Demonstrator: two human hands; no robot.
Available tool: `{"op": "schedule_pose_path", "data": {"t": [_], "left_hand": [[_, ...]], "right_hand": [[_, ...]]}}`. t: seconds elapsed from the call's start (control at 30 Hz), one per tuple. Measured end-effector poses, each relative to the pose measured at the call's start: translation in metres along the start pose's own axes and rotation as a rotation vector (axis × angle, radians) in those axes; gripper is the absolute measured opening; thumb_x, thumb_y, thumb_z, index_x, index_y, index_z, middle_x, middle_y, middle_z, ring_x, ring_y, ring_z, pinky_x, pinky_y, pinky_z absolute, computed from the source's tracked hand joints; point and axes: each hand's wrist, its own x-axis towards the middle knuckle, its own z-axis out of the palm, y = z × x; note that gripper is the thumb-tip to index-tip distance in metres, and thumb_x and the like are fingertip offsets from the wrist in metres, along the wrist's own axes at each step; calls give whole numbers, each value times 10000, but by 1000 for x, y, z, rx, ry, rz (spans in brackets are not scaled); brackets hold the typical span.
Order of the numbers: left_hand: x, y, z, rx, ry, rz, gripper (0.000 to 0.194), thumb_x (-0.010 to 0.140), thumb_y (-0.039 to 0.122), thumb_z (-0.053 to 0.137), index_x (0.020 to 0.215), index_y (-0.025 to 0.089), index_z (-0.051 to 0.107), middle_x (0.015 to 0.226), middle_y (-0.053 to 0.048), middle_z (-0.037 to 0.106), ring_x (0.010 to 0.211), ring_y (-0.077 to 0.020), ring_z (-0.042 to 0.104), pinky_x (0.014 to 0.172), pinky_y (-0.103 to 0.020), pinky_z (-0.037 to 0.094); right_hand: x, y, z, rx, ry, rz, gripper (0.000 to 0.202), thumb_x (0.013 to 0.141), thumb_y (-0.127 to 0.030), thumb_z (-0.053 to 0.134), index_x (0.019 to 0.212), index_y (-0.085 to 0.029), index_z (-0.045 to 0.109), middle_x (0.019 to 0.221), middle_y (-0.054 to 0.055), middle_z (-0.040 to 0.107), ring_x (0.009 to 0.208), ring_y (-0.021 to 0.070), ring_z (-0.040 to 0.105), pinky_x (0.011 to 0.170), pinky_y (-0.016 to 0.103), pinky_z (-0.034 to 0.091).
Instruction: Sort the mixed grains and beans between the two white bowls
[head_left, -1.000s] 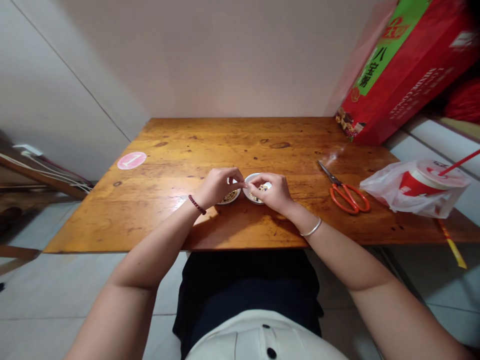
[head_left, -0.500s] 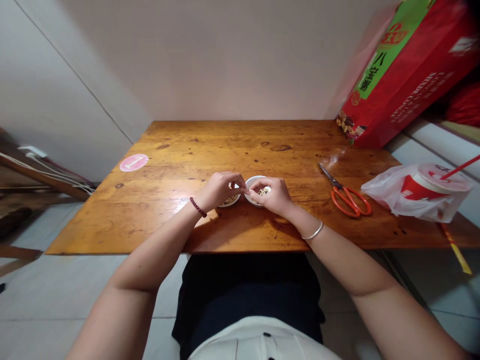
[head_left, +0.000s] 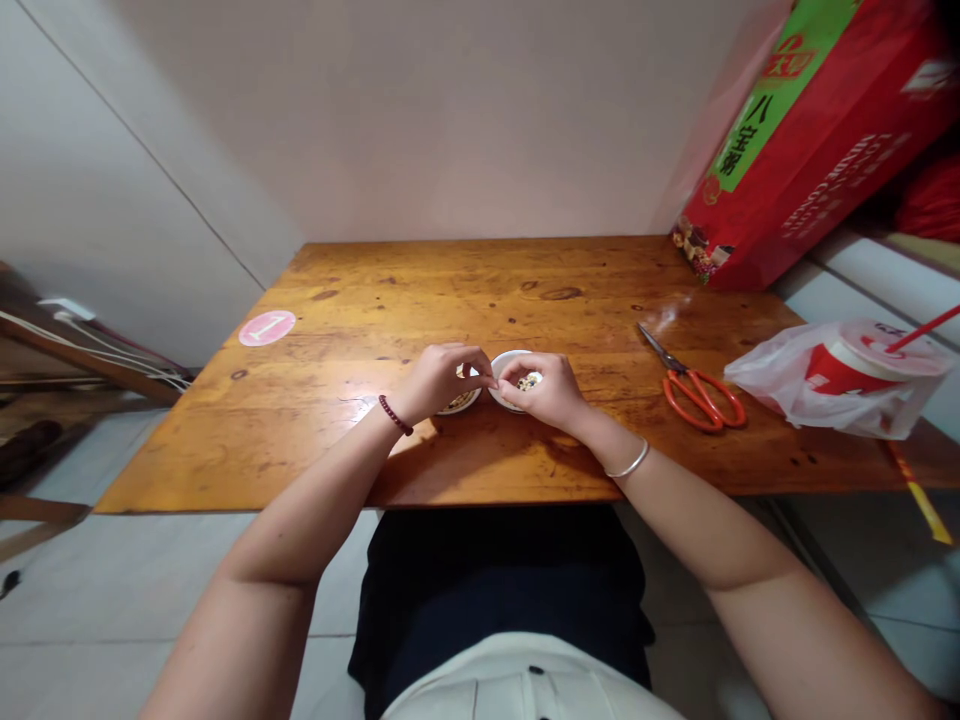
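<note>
Two small white bowls stand side by side on the wooden table, partly covered by my hands. The left bowl (head_left: 471, 402) holds small tan pieces, perhaps beads or grains. In the right bowl (head_left: 510, 357) lie small pale and dark pieces (head_left: 529, 382) of a like size. My left hand (head_left: 444, 380) is above the left bowl, thumb and forefinger pinched. Its fingertips meet those of my right hand (head_left: 546, 388), which pinches over the right bowl. Whatever sits between the fingertips is too small to make out.
Orange-handled scissors (head_left: 697, 395) lie open on the table (head_left: 420, 290) to the right. Beyond them is a lidded cup (head_left: 855, 360) with a red straw in a plastic bag. A red box (head_left: 817, 170) stands at the back right. A pink round sticker (head_left: 267, 328) marks the left side.
My hands keep nearly the same pinched pose between the bowls. The view has shifted very slightly; nothing else visibly moved.
</note>
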Motion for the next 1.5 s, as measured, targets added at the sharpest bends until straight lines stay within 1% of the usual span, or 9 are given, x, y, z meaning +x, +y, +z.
{"op": "schedule_pose_path", "data": {"t": [0.17, 0.3, 0.43, 0.53, 0.77, 1.03, 1.13, 1.27, 1.5], "left_hand": [[0, 1, 0, -7, -16, -13, 264, 917, 421, 646, 819, 182, 697, 747, -25, 706, 676, -124, 623, 656, -222, 467], [0, 2, -2, -4, -18, -89, 158, 925, 319, 630, 875, 183, 693, 810, -21, 728, 713, -120, 638, 678, -219, 473], [1, 3, -1, -32, 63, -152, 65, 910, 239, 632, 918, 176, 645, 847, -18, 725, 747, -115, 647, 682, -208, 470], [0, 4, 2, -58, 78, -177, 86, 901, 241, 651, 945, 175, 617, 867, -19, 720, 765, -115, 653, 684, -204, 475], [1, 6, 7, -28, 41, -174, 82, 919, 238, 623, 904, 173, 670, 860, -25, 736, 752, -123, 653, 697, -214, 485], [-1, -8, 2, 85, 109, -228, 86, 896, 261, 686, 927, 182, 672, 832, -15, 741, 728, -123, 661, 678, -213, 467], [-2, -5, 3, 46, 122, -190, 129, 904, 306, 688, 853, 187, 697, 794, -13, 734, 707, -122, 649, 667, -219, 472], [-5, 3, 10, -53, 144, -175, 138, 927, 334, 661, 891, 217, 724, 822, -9, 740, 718, -123, 647, 653, -227, 484], [-10, 5, 10, -265, 171, -288, 57, 892, 276, 707, 909, 222, 717, 856, -16, 746, 746, -126, 674, 645, -224, 507]], "right_hand": [[1, 7, 2, 22, -1, 34, 36, 749, -240, 727, 736, -216, 751, 756, 10, 763, 668, 155, 694, 674, 262, 549], [3, 17, 7, 156, -26, 194, 133, 792, -329, 728, 831, -209, 769, 839, 48, 786, 724, 185, 735, 706, 303, 591], [6, 21, 9, 382, -8, 308, 212, 723, -381, 797, 817, -198, 744, 841, 65, 786, 756, 202, 752, 755, 334, 622], [7, 19, 8, 461, -20, 352, 292, 681, -432, 829, 808, -188, 733, 819, 71, 783, 735, 199, 752, 743, 331, 629], [7, 17, 7, 445, -10, 335, 355, 666, -499, 832, 803, -187, 732, 795, 61, 779, 712, 196, 749, 714, 326, 632], [9, 21, 4, 306, 86, 319, 178, 752, -362, 774, 817, -199, 739, 812, 59, 779, 730, 197, 743, 687, 303, 608], [6, 19, 6, 207, 71, 271, 141, 799, -340, 731, 819, -202, 755, 794, 48, 775, 689, 185, 727, 659, 295, 591], [1, 14, 9, 150, 14, 190, 61, 814, -273, 709, 823, -250, 764, 788, 16, 771, 692, 180, 719, 677, 300, 600], [2, 3, 5, 178, 7, 250, 62, 837, -297, 701, 826, -295, 762, 798, -3, 771, 696, 208, 723, 686, 340, 602]]}}
